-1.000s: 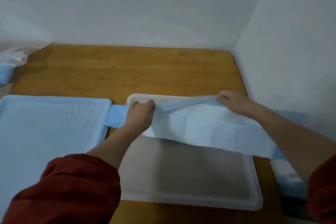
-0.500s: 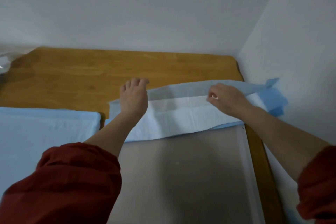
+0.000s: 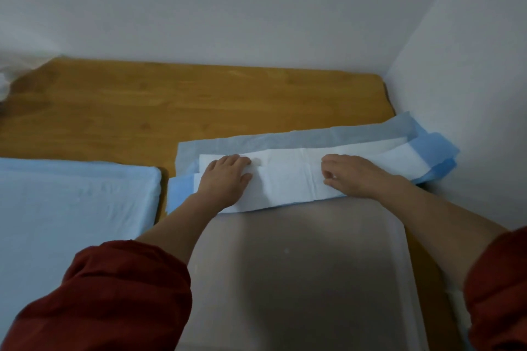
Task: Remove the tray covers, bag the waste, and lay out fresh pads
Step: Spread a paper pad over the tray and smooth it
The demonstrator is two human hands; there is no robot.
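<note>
Folded pad (image 3: 288, 179), white face up with blue backing, lies across the far end of a bare tray (image 3: 299, 265) on the wooden tabletop (image 3: 171, 105). Left hand (image 3: 225, 179) presses flat and open on it; right hand (image 3: 353, 177) rests there, fingers loosely curled.

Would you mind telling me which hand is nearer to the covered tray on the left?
Left. The left hand presses the folded pad just beside the covered tray; the right hand rests further along, toward the wall.
</note>
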